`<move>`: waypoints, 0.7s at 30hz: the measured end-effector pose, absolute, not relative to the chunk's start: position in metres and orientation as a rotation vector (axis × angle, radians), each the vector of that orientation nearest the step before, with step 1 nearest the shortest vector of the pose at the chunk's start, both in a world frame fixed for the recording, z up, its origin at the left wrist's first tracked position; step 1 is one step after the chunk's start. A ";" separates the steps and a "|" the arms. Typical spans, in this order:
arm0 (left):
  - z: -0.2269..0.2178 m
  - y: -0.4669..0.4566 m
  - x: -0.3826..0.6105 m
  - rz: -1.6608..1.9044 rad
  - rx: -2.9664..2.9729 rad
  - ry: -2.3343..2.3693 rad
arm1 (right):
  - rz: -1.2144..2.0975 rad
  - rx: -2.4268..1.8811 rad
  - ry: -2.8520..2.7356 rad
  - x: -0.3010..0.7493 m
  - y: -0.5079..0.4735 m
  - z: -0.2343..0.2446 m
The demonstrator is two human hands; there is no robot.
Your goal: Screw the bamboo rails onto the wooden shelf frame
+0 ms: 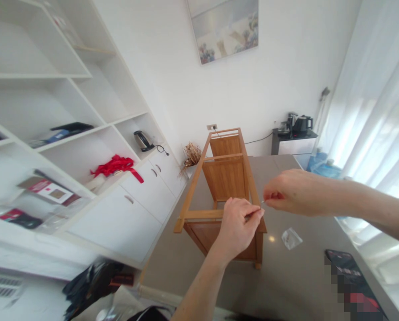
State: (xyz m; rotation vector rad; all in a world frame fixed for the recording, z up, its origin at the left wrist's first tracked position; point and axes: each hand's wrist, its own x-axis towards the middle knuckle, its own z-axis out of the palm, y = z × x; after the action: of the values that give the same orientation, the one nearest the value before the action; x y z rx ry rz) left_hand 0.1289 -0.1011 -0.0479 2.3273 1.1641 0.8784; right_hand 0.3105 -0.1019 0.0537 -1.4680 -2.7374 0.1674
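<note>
A wooden furniture frame [248, 178] with panelled sides stands on the grey table. Over its near right corner, my left hand [238, 223] is closed in a pinch, fingertips pointing right; whatever lies between them is hidden. Just beyond that corner, my right hand [286, 191] pinches a thin, light-coloured piece [262, 203], too small to identify. Its tip points toward my left fingertips. Below my right hand, a small clear plastic bag [291, 238] lies on the table.
The grey table [306, 276] carries a dark phone [349, 272] at its right. White shelves and cabinets [146, 191] line the left side, holding a kettle [143, 141] and red ribbon [116, 166]. Dried plants [191, 155] stand behind the frame. Water bottles [324, 167] are by the curtain.
</note>
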 end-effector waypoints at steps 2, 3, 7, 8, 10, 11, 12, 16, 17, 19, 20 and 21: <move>-0.048 -0.101 0.128 0.868 2.328 1.164 | 0.206 -1.446 -2.753 0.309 -0.104 0.053; -0.048 -0.101 0.128 0.863 2.329 1.163 | 0.226 -1.422 -2.763 0.307 -0.104 0.053; -0.048 -0.102 0.126 0.844 2.344 1.164 | 0.344 -1.297 -2.787 0.301 -0.101 0.051; -0.048 -0.102 0.126 0.841 2.350 1.160 | 0.378 -1.280 -2.790 0.301 -0.100 0.052; -0.048 -0.102 0.125 0.839 2.365 1.150 | 0.432 -1.272 -2.794 0.300 -0.097 0.054; -0.048 -0.101 0.125 0.838 2.372 1.144 | 0.444 -1.274 -2.795 0.301 -0.096 0.055; -0.048 -0.101 0.125 0.839 2.378 1.140 | 0.444 -1.277 -2.787 0.301 -0.094 0.056; -0.049 -0.100 0.127 0.831 2.392 1.143 | 0.451 -1.157 -2.757 0.302 -0.088 0.056; -0.048 -0.100 0.127 0.827 2.396 1.148 | 0.452 -1.101 -2.778 0.301 -0.087 0.055; -0.048 -0.100 0.128 0.825 2.403 1.166 | 0.401 -1.045 -2.830 0.299 -0.086 0.053; -0.047 -0.101 0.128 0.826 2.407 1.179 | 0.340 -1.063 -2.840 0.297 -0.086 0.051; -0.047 -0.101 0.129 0.829 2.410 1.192 | 0.273 -1.104 -2.828 0.296 -0.086 0.050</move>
State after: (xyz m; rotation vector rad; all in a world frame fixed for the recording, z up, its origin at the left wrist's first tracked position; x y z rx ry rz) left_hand 0.1289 -0.1009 -0.0470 2.4096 1.1924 0.8288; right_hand 0.2959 -0.0858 0.0496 -1.1037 -2.8283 0.2734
